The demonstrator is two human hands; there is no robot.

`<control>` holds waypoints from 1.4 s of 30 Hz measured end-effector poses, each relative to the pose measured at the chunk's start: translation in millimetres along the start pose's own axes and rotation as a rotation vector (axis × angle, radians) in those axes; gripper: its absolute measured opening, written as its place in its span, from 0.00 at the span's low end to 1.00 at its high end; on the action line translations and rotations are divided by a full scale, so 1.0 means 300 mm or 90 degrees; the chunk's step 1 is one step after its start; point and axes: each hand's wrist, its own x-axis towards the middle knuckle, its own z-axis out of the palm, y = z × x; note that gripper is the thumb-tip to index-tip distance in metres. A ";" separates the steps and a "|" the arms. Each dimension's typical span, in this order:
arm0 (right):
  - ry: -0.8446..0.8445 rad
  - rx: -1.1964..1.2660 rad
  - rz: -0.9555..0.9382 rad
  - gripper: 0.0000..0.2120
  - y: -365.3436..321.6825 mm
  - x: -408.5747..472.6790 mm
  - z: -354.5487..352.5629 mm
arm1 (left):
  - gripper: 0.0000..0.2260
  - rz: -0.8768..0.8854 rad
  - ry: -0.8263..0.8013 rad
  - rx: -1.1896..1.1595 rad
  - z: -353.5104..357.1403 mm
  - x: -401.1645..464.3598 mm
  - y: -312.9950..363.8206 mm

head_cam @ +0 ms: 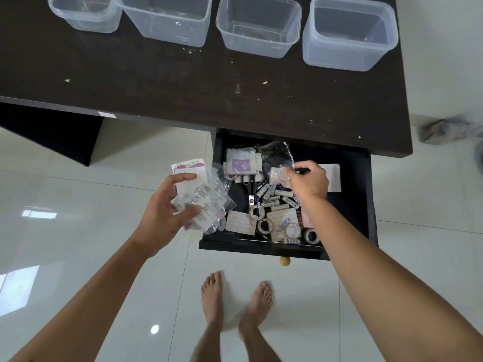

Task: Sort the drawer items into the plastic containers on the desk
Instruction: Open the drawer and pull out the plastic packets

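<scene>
The open black drawer (pixel 363 194) under the desk holds scissors (pixel 251 182), batteries (pixel 271 197), tape rolls (pixel 265 226), white pads (pixel 239 222) and a purple-and-white packet (pixel 241 163). My left hand (pixel 167 212) grips a bunch of clear plastic packets (pixel 206 197) with white and purple labels, left of the drawer over the floor. My right hand (pixel 308 182) is inside the drawer and pinches a clear plastic bag (pixel 278 155) with a small round item in it. Several clear plastic containers (pixel 258 24) stand along the far side of the dark desk (pixel 183 82).
The drawer's wooden knob (pixel 285 260) points toward my bare feet (pixel 235 296) on the glossy white tiled floor. A white paper (pixel 333 176) lies at the drawer's right. Crumbs dot the desk. A crumpled bag (pixel 447 129) lies on the floor at the right.
</scene>
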 end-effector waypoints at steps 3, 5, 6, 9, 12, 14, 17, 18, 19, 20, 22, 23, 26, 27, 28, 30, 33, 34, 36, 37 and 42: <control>0.031 0.098 0.008 0.05 -0.009 -0.006 -0.020 | 0.26 -0.001 -0.005 0.000 -0.008 0.004 0.009; 0.036 0.198 0.018 0.04 -0.024 -0.019 -0.047 | 0.26 -0.003 -0.010 -0.008 -0.012 0.009 0.011; 0.027 0.242 0.027 0.05 -0.034 -0.032 -0.058 | 0.26 -0.005 -0.012 -0.010 -0.016 0.010 0.013; -0.065 0.328 0.034 0.12 -0.053 -0.071 -0.060 | 0.27 -0.010 -0.013 -0.023 -0.027 0.013 0.024; -0.177 0.281 0.015 0.19 -0.077 -0.101 -0.006 | 0.28 -0.009 -0.016 -0.026 -0.035 0.012 0.023; -0.200 0.198 -0.011 0.19 -0.099 -0.115 0.055 | 0.28 -0.009 -0.023 -0.018 -0.047 0.009 0.018; -0.150 0.072 -0.055 0.21 -0.117 -0.131 0.144 | 0.29 -0.010 -0.028 -0.011 -0.073 -0.002 0.010; -0.126 0.048 -0.058 0.21 -0.119 -0.134 0.165 | 0.29 -0.011 -0.027 -0.014 -0.084 -0.006 0.006; -0.109 0.035 -0.053 0.21 -0.121 -0.135 0.180 | 0.29 -0.011 -0.028 -0.014 -0.094 -0.010 0.003; -0.096 0.034 -0.044 0.20 -0.121 -0.133 0.191 | 0.29 -0.012 -0.028 -0.012 -0.103 -0.013 0.000; -0.085 0.043 -0.030 0.14 -0.126 -0.132 0.202 | 0.30 -0.014 -0.028 -0.008 -0.121 -0.016 -0.009; -0.084 0.051 -0.026 0.11 -0.127 -0.134 0.205 | 0.30 -0.015 -0.028 -0.007 -0.129 -0.017 -0.013; -0.085 0.096 -0.017 0.07 -0.128 -0.137 0.195 | 0.30 -0.012 -0.027 -0.006 -0.142 -0.017 -0.016; -0.090 0.116 -0.015 0.06 -0.130 -0.138 0.186 | 0.30 -0.011 -0.026 -0.006 -0.144 -0.017 -0.014; -0.100 0.135 -0.014 0.06 -0.131 -0.139 0.175 | 0.30 -0.009 -0.025 -0.007 -0.145 -0.017 -0.010; -0.116 0.159 -0.006 0.05 -0.132 -0.140 0.148 | 0.30 -0.004 -0.026 -0.007 -0.142 -0.014 -0.001; -0.137 0.187 0.013 0.07 -0.128 -0.143 0.100 | 0.30 -0.006 -0.023 -0.021 -0.134 -0.009 0.025; -0.144 0.207 0.017 0.09 -0.123 -0.144 0.082 | 0.30 -0.007 -0.024 -0.030 -0.129 -0.007 0.033; -0.158 0.234 0.011 0.17 -0.104 -0.149 0.042 | 0.29 -0.006 -0.030 -0.035 -0.118 -0.003 0.048; -0.162 0.233 0.005 0.21 -0.091 -0.152 0.021 | 0.28 -0.003 -0.034 -0.034 -0.110 0.000 0.054; -0.148 0.239 0.034 0.14 -0.001 -0.142 -0.077 | 0.26 0.014 -0.037 -0.028 -0.054 0.027 0.082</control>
